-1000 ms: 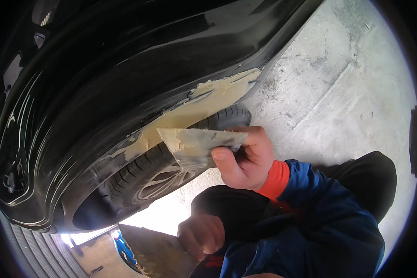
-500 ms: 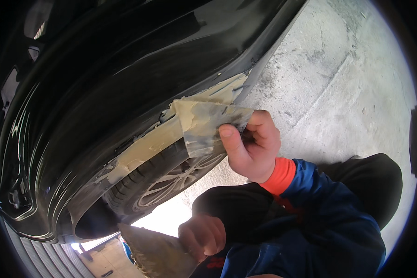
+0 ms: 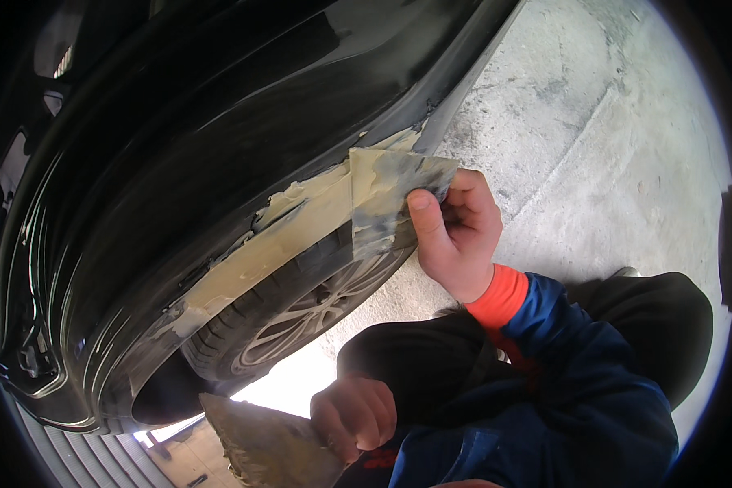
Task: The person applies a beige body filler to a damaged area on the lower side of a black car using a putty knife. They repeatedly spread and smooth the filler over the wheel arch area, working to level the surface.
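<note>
My right hand [image 3: 464,232] pinches a flat, putty-smeared spreader [image 3: 390,195] between thumb and fingers. Its left edge meets a band of cream body filler [image 3: 276,244] along the wheel arch of a black car [image 3: 220,146]. The filler looks smooth over the tyre and ragged along its upper border. Lower down, my left hand [image 3: 355,416] is closed on a stiff mixing board [image 3: 268,443] coated with dried, yellowish filler. The fingers' far side is hidden behind the board.
Below the arch sits a wheel [image 3: 301,317] with a spoked rim. Pale concrete floor [image 3: 577,163] spreads to the right. My bent knee [image 3: 659,325] in dark trousers is at the right, and a grey ribbed surface [image 3: 81,459] lies at the lower left.
My right hand and the spreader have moved right and slightly up along the arch, uncovering a longer stretch of filler. My left hand and the board have barely moved.
</note>
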A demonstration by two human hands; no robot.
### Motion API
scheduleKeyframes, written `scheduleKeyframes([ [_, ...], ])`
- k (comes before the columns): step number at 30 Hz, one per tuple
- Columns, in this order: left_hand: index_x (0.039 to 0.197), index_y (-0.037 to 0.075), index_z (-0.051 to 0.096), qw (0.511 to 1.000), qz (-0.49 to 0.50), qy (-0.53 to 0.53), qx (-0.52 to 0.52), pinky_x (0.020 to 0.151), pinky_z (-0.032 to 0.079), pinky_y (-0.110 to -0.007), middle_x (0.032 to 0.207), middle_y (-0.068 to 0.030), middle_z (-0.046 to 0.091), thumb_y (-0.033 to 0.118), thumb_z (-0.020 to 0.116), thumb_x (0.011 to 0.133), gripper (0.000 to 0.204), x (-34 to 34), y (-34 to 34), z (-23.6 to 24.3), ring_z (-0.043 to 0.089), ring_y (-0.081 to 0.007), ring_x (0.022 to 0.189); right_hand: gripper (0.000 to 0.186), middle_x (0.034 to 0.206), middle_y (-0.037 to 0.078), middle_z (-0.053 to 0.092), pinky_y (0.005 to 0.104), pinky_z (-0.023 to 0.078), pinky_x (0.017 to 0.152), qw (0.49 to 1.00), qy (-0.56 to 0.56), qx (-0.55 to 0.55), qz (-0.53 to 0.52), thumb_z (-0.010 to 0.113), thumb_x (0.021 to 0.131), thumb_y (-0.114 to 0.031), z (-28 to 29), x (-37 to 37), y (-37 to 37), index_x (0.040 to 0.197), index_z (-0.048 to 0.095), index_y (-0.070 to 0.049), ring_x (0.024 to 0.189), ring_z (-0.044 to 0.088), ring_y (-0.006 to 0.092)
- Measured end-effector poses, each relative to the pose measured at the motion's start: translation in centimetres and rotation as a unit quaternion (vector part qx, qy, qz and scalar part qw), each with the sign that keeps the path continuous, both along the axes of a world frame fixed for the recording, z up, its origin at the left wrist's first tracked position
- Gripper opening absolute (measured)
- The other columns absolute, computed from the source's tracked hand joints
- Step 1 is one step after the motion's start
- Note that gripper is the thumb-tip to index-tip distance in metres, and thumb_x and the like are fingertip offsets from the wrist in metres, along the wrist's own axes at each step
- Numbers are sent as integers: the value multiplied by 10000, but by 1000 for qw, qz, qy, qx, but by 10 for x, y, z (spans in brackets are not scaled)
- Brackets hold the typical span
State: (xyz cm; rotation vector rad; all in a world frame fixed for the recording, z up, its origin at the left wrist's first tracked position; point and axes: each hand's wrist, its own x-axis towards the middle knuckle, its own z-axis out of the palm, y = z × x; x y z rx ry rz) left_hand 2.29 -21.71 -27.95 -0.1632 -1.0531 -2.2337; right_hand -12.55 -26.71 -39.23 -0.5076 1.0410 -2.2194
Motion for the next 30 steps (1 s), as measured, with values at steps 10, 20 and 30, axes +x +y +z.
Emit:
scheduleKeyframes([
  [10, 947, -41, 614, 1000, -15, 7, -1, 438, 491, -309, 710, -127, 553, 107, 676, 938, 161, -3, -1, 0, 535, -204, 480, 241, 886, 52, 690, 200, 474, 678, 999, 9, 44, -26, 694, 951, -64, -22, -12, -3, 1125, 559, 33, 770, 589, 54],
  [20, 1113, -12, 592, 999, -19, -42, -18, 417, 481, -330, 697, -137, 563, 173, 598, 1002, 216, -2, 4, 3, 534, -207, 464, 125, 870, -5, 653, 191, 446, 673, 992, -41, 82, -82, 632, 997, -92, -40, -37, -5, 1067, 585, 0, 752, 542, 30],
  [30, 1312, -84, 485, 969, -150, -193, 44, 512, 439, -269, 880, -134, 588, 328, 538, 1036, 498, 10, 31, -29, 538, -149, 620, 419, 707, -18, 518, 233, 374, 501, 860, -155, -113, 473, 589, 1002, -451, 83, -76, 46, 908, 556, -44, 596, 465, 55],
])
